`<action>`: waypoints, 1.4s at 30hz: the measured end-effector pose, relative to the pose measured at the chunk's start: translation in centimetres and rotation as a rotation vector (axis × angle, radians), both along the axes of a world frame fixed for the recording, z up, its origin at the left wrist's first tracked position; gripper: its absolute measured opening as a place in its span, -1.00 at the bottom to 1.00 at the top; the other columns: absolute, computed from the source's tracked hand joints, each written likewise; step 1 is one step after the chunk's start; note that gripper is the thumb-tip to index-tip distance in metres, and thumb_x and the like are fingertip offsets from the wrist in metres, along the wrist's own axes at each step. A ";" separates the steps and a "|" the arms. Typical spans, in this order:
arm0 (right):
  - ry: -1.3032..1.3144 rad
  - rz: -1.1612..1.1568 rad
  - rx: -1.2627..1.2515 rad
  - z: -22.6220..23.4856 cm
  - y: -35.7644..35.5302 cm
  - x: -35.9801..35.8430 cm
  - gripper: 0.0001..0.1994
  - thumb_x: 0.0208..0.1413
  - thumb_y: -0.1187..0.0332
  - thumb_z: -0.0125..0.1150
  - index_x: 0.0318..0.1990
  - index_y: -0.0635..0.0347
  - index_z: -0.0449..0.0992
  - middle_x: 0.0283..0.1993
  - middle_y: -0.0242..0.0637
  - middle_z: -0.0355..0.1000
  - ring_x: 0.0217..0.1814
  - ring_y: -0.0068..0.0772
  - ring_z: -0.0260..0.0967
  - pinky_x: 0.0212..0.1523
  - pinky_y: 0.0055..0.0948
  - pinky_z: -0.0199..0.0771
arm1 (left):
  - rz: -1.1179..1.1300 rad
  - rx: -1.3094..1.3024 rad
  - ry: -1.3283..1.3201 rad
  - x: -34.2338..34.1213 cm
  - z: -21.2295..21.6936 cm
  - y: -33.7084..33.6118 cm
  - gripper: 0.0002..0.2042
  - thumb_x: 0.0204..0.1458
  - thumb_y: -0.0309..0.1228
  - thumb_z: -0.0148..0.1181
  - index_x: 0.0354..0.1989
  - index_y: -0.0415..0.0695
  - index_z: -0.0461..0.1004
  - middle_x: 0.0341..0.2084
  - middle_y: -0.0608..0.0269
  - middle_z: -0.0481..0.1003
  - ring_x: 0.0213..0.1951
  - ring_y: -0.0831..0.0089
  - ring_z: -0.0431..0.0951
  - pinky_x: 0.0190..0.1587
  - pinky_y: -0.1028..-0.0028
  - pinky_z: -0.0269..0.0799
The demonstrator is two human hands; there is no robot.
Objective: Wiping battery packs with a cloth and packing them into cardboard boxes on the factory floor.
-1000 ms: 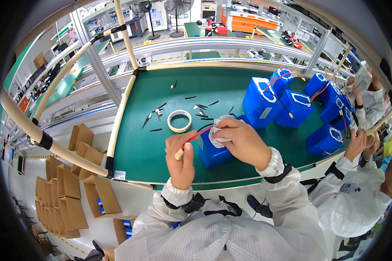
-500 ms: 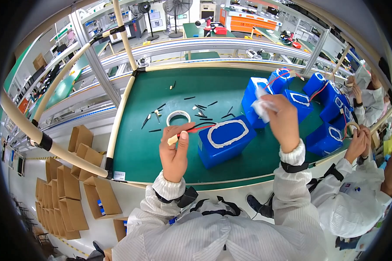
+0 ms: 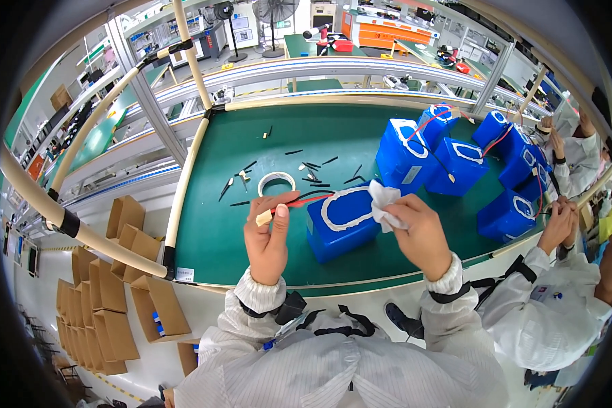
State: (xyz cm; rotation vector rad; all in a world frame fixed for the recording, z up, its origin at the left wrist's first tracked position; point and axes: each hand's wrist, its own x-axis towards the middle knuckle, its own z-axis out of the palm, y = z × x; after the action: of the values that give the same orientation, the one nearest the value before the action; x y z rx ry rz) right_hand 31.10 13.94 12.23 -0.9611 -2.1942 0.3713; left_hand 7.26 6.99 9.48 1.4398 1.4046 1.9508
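Note:
A blue battery pack [image 3: 340, 238] stands on the green tabletop in front of me, with a whitish ring of tape or sealant on its top. Red and black leads run from it to a cream connector [image 3: 263, 218], and my left hand [image 3: 266, 241] pinches the leads close to that connector. My right hand [image 3: 418, 231] grips a crumpled white wipe [image 3: 385, 204] at the right end of the pack's top. The wipe covers that end of the whitish ring. Just behind my left hand lies a roll of white tape [image 3: 277, 178].
More blue battery packs [image 3: 404, 156] stand at the right of the green table [image 3: 224, 149]. Short black pieces [image 3: 311, 165] are scattered at its middle. Co-workers' hands [image 3: 557, 221] are at the right edge. Cardboard boxes [image 3: 109, 299] stand on the floor at left.
My right hand has come down and nearer with the wipe, from in front of the rear packs to the near pack's top. My left hand has barely moved and keeps the leads.

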 end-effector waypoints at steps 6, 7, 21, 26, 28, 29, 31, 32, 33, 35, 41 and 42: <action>-0.055 0.035 0.168 0.0 0.2 -0.3 -0.74 -0.22 0.67 0.07 -0.30 0.24 0.52 -0.30 -0.12 0.38 -0.26 -0.01 0.35 -0.26 -0.24 0.40 | 0.004 0.007 0.000 0.0 0.0 0.0 -0.71 0.18 -0.26 0.00 -0.19 -0.23 0.54 -0.37 0.21 0.45 -0.23 0.41 0.29 -0.12 0.47 0.21; -0.104 -0.055 0.177 0.0 0.5 0.1 -0.74 -0.22 0.67 0.05 -0.31 0.23 0.52 -0.32 -0.14 0.38 -0.28 -0.04 0.34 -0.26 -0.24 0.40 | 0.007 -0.001 0.006 0.0 0.1 -0.1 -0.71 0.18 -0.26 0.00 -0.19 -0.23 0.54 -0.36 0.21 0.45 -0.23 0.41 0.29 -0.11 0.47 0.21; -0.001 0.192 0.124 0.3 -0.8 -1.4 -0.83 -0.16 0.55 0.17 -0.33 0.19 0.55 -0.31 -0.15 0.42 -0.23 -0.06 0.37 -0.23 -0.24 0.40 | 0.009 0.026 0.050 0.1 0.2 0.2 -0.73 0.16 -0.28 0.01 -0.20 -0.21 0.55 -0.41 0.23 0.48 -0.27 0.40 0.30 -0.14 0.46 0.23; -0.056 0.156 -0.133 1.3 0.1 0.2 -0.84 -0.13 0.53 0.20 -0.31 0.26 0.52 -0.36 -0.12 0.45 -0.34 -0.09 0.43 -0.32 -0.31 0.43 | 0.027 0.050 0.201 -0.6 1.8 0.7 -0.73 0.16 -0.28 0.01 -0.22 -0.19 0.56 -0.42 0.23 0.52 -0.30 0.36 0.35 -0.16 0.43 0.27; 0.152 0.053 -0.203 2.2 -0.7 0.4 -0.83 -0.11 0.56 0.20 -0.29 0.25 0.51 -0.35 -0.12 0.45 -0.31 -0.09 0.45 -0.31 -0.32 0.44 | -0.058 0.062 0.202 -1.0 2.4 1.2 -0.72 0.16 -0.25 0.00 -0.26 -0.18 0.57 -0.43 0.27 0.56 -0.31 0.34 0.40 -0.18 0.40 0.30; 0.211 0.094 -0.117 2.0 -0.9 -0.3 -0.82 -0.11 0.58 0.19 -0.27 0.25 0.50 -0.32 -0.11 0.45 -0.29 -0.09 0.45 -0.29 -0.32 0.45 | -0.053 0.060 0.201 -1.0 2.8 1.3 -0.72 0.16 -0.25 0.00 -0.26 -0.18 0.57 -0.43 0.27 0.56 -0.31 0.34 0.40 -0.18 0.40 0.30; 0.237 0.175 0.110 1.2 -1.7 -3.3 -0.74 -0.14 0.63 0.17 -0.22 0.22 0.48 -0.21 -0.09 0.44 -0.23 -0.06 0.46 -0.26 -0.34 0.47 | -0.069 0.013 0.262 -1.2 3.4 1.9 -0.70 0.17 -0.20 0.00 -0.29 -0.15 0.58 -0.43 0.29 0.57 -0.31 0.34 0.42 -0.19 0.38 0.31; 0.183 0.197 0.088 0.9 -2.5 -4.8 -0.74 -0.13 0.62 0.14 -0.21 0.22 0.49 -0.10 -0.11 0.42 -0.06 -0.05 0.42 -0.11 -0.20 0.42 | -0.072 0.016 0.264 -1.2 3.6 2.1 -0.70 0.17 -0.20 0.00 -0.29 -0.15 0.58 -0.43 0.29 0.57 -0.31 0.34 0.42 -0.19 0.38 0.31; 0.048 0.266 0.177 0.2 -2.3 -6.1 -0.75 -0.10 0.57 0.13 -0.19 0.25 0.47 -0.06 -0.10 0.40 0.01 -0.05 0.38 -0.02 -0.07 0.34 | -0.082 0.007 0.264 -1.2 3.8 2.3 -0.69 0.16 -0.18 0.00 -0.30 -0.14 0.58 -0.43 0.30 0.57 -0.31 0.34 0.42 -0.20 0.38 0.31; -0.084 0.333 0.268 -1.3 -2.3 -8.2 -0.75 -0.06 0.52 0.11 -0.16 0.28 0.45 -0.01 -0.09 0.38 0.08 -0.05 0.33 0.07 0.06 0.25 | -0.091 0.001 0.267 -1.1 4.0 2.4 -0.68 0.16 -0.16 0.00 -0.31 -0.13 0.58 -0.43 0.31 0.57 -0.31 0.34 0.42 -0.21 0.38 0.31; -0.258 0.050 0.392 -1.9 -2.1 -11.7 -0.68 0.04 0.38 0.00 -0.10 0.44 0.36 -0.09 -0.03 0.37 0.01 -0.07 0.33 0.22 0.22 -0.02 | -0.021 -0.015 0.346 -1.0 4.0 1.8 -0.68 0.17 -0.15 -0.01 -0.31 -0.10 0.59 -0.46 0.35 0.56 -0.32 0.37 0.41 -0.23 0.38 0.29; -0.258 0.045 0.390 -2.0 -1.9 -11.8 -0.68 0.04 0.38 0.00 -0.10 0.44 0.36 -0.09 -0.03 0.37 0.01 -0.07 0.33 0.22 0.22 -0.02 | -0.046 -0.016 0.327 -0.9 4.0 1.8 -0.68 0.17 -0.15 -0.01 -0.30 -0.11 0.59 -0.46 0.35 0.57 -0.33 0.37 0.41 -0.22 0.38 0.29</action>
State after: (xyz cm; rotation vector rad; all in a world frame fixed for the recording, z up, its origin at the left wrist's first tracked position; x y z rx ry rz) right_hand 19.30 12.00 10.19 -0.7757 -2.4008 -0.1700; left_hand 6.31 8.77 13.46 1.8301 1.4987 1.7278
